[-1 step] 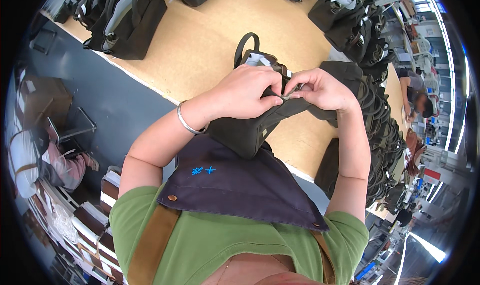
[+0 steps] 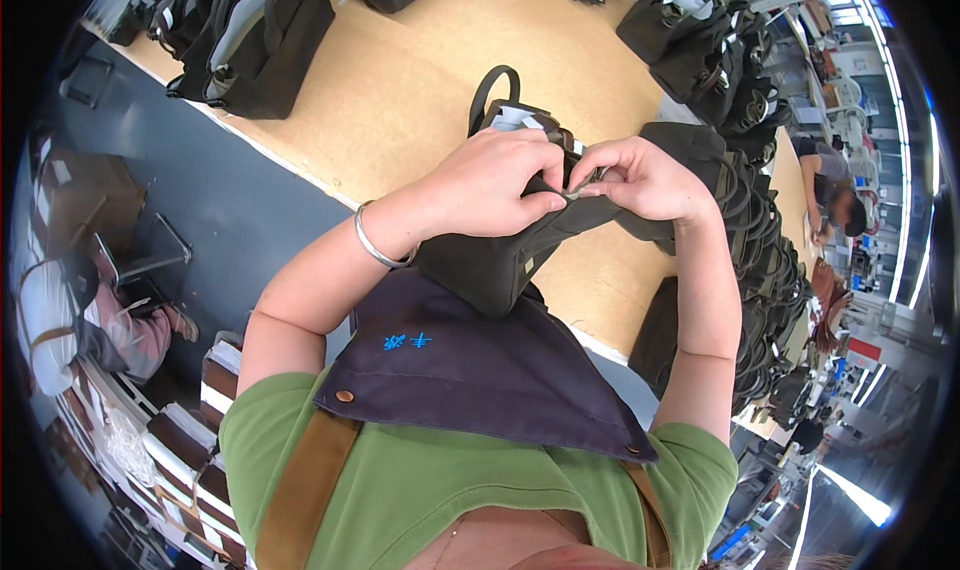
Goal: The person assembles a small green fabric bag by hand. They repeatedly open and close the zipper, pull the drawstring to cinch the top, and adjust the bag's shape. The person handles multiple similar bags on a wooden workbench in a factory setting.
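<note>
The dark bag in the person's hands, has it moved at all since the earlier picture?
No. The dark bag sits at the same spot against the tan tabletop edge, and the left hand and right hand grip its top as before.

Bare desk (image 2: 400, 90) lay open left of hands; bag pile (image 2: 760, 240) blocked right; bags (image 2: 250, 40) crowded far-left corner.

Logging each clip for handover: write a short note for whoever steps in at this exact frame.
Left hand: closed over the top edge of the dark bag.
Right hand: pinching the same edge, fingertips meeting the left's.
The bag is held up over the near edge of the tan table, a white paper insert showing at its mouth.
Done: bag picked up, in hand.
Left: the top edge is not released; more bags in a stack at right.
</note>
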`<state>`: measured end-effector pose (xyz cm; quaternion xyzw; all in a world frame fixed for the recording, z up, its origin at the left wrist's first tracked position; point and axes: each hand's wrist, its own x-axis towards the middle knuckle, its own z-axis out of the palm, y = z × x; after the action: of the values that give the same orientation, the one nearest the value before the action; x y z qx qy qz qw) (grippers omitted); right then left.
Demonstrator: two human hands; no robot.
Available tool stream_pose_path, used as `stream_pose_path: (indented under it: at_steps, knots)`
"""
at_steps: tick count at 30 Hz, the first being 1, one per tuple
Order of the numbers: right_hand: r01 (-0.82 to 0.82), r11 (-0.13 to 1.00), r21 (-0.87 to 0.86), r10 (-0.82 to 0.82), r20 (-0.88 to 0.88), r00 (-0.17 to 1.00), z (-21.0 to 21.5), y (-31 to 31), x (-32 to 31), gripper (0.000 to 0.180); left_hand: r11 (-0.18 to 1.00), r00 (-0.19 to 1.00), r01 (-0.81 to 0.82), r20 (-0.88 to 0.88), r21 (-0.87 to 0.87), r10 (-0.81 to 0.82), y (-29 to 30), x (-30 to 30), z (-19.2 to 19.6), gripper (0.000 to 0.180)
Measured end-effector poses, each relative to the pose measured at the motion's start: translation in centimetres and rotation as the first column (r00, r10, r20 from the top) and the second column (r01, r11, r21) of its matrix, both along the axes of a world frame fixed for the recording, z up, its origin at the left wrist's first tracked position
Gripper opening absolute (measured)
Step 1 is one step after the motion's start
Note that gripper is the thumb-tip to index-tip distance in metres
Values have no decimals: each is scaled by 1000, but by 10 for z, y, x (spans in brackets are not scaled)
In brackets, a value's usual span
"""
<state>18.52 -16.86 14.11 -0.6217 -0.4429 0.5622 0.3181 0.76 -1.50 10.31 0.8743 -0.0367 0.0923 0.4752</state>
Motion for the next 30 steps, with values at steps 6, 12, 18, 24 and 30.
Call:
stream_pose_path:
  at_steps: [6, 12, 18, 24, 30]
  knots:
    - [-4, 991, -133, 4, -1, 1000, -1, 2, 7, 18, 999, 999, -33, 23, -12, 33, 2, 1, -3, 19]
    - [-8, 994, -107, 11, 31, 999, 0, 10, 4, 17, 996, 999, -35, 23, -87, 37, 5, 2, -15, 20]
    - [-32, 999, -42, 36, 103, 994, 1, 16, -2, 16, 992, 998, -62, 19, -106, 64, 5, -2, -14, 20]
    - [-55, 998, -35, 59, 125, 990, 5, 16, -6, 17, 989, 997, -73, 14, -129, 76, 4, -6, -14, 21]
    - [-77, 997, -21, 80, 154, 985, 3, 13, -5, 19, 987, 996, -84, 2, -134, 85, 4, -6, -13, 21]
